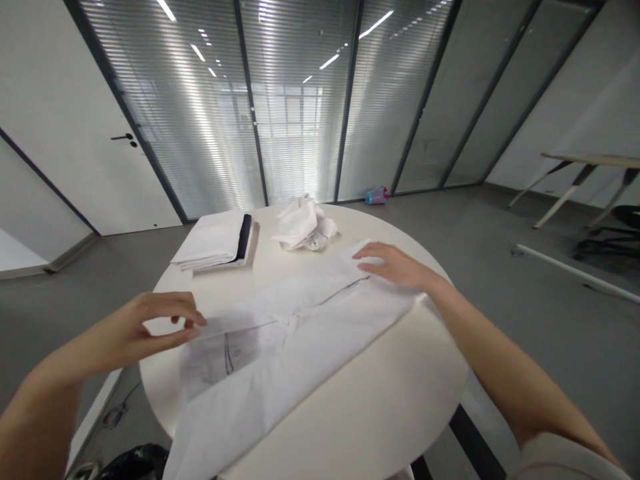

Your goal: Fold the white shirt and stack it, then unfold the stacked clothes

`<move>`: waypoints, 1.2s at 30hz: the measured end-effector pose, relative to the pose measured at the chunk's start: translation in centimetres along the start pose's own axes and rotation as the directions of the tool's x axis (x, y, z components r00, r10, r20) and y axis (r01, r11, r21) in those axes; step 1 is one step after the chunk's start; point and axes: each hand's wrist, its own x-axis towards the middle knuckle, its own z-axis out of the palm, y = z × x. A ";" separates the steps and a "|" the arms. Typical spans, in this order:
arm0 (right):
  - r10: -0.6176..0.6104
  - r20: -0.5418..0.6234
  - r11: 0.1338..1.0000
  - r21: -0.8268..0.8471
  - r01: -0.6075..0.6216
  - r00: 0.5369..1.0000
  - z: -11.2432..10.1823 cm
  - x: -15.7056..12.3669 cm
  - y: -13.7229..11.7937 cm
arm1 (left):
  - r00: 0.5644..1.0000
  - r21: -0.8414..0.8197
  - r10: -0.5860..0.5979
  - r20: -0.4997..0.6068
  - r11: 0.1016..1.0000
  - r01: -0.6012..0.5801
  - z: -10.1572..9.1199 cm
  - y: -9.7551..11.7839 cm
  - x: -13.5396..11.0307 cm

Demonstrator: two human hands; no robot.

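A white garment (300, 360) with thin dark lines lies spread diagonally over the round table, its near end hanging past the front edge. At its left corner, my left hand (160, 327) is closed, thumb and fingertips pinching the cloth's edge. Toward the garment's far right end, my right hand (393, 265) rests on the fabric with fingers stretched out. Beyond my hands sits a crumpled white cloth (305, 225). To its left is a neat stack of folded white cloth (213, 240) with a dark navy strip along its right side.
The round white table (380, 400) carries all the cloth. Behind it stands a glass partition with blinds (300, 120). A blue and pink bin (377, 195) lies on the floor. Another table (595, 160) is at the right, and a black bag (135, 461) is below at left.
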 end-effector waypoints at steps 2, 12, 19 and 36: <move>-0.123 0.245 0.992 0.050 0.114 0.962 1.8 0.1 -2.6 | 0.977 -0.061 0.048 0.206 0.997 -0.036 1.2 1.8 2.3; -0.156 0.763 0.931 0.326 -0.165 0.627 -0.2 -2.9 -8.7 | 0.917 0.116 0.229 0.327 0.953 -0.279 10.6 2.1 9.3; -0.036 0.520 0.997 -0.039 0.066 0.854 2.6 -1.9 -7.7 | 0.995 0.231 0.031 0.090 0.972 -0.051 10.6 0.1 11.4; -0.030 -0.229 0.992 0.112 0.057 0.973 2.6 2.5 -6.7 | 0.909 0.108 0.414 -0.049 0.907 -0.407 9.4 4.8 10.4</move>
